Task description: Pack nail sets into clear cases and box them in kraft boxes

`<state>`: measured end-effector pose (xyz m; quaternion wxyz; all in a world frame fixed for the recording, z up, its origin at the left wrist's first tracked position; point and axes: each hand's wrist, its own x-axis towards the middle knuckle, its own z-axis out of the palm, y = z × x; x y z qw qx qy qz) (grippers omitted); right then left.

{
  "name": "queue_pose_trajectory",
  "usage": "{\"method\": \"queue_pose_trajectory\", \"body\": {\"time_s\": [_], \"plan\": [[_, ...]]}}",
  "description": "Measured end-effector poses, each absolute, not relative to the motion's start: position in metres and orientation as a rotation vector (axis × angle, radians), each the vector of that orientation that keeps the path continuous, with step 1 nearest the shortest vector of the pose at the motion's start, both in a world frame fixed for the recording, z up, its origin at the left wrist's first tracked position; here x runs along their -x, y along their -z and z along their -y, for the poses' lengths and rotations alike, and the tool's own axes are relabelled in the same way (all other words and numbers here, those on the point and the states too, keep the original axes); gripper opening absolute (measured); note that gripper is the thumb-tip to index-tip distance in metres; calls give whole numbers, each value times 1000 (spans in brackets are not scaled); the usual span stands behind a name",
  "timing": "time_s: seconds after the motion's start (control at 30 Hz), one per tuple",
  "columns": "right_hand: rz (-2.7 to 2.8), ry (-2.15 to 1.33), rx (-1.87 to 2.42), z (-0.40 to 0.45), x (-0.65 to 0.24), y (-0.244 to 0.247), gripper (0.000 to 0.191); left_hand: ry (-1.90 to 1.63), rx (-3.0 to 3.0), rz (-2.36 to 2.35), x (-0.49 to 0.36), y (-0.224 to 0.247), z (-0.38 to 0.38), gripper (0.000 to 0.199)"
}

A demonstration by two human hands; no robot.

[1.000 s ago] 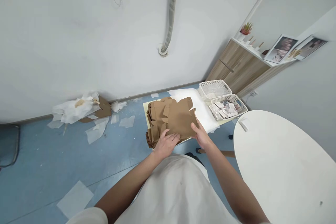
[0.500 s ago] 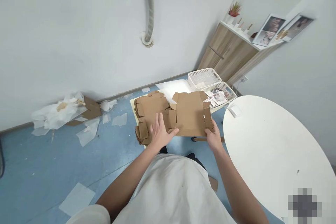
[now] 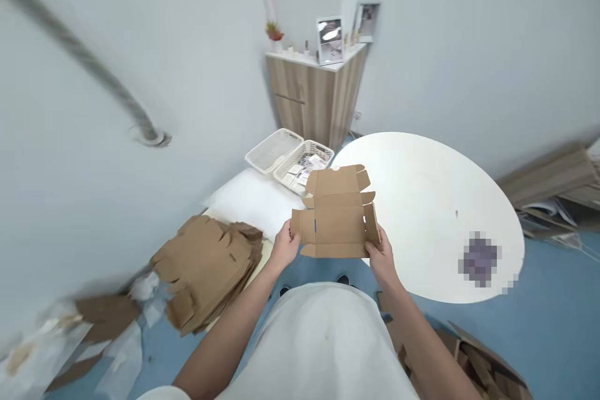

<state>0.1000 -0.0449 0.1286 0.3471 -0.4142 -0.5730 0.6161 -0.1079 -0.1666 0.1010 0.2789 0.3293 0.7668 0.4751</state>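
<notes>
An unfolded brown cardboard box blank (image 3: 340, 225) is held up in front of my body, its flaps spread and its right side flap bent upward. My left hand (image 3: 285, 245) pinches the left side flap. The lower right corner is gripped by my right hand (image 3: 380, 255), thumb on top. To the left, a stack of flat cardboard blanks (image 3: 210, 265) lies on a low table, away from both hands. Part of the blank overlaps the edge of a round white table (image 3: 422, 200) in view.
Two white plastic baskets (image 3: 276, 151), one with small cards, stand beyond white sheets (image 3: 257, 200). Behind them is a wooden cabinet (image 3: 314, 94) with frames and a plant. Wrapping scraps (image 3: 117, 356) lie at lower left; an open carton (image 3: 487, 365) is at lower right.
My view has turned right. The blank has moved away from the stack toward the round table, and my left hand, open before, has closed on its left flap.
</notes>
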Motion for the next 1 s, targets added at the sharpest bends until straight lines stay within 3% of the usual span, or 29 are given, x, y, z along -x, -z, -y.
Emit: {"method": "queue_pose_trajectory", "body": {"time_s": [0.1,0.23,0.5,0.8,1.0], "plan": [[1304,-1614,1127,22,-137,-117,48,-1351,-915,-1857,90,-97,133,38],[1129,-1543,1261,2,-185,-102,44,-1346,-903,-1763,61,-94,97,39],[799,-1540,1440,-20,-242,-55,43,-1086,-925,-1715,40,-91,53,37],[872,-1425,1639,-7,-249,-58,13,-849,-783,-1612,53,-84,8,39],[802,-1303,1680,3,-241,-70,32,-735,-886,-1597,66,-71,-18,40]]}}
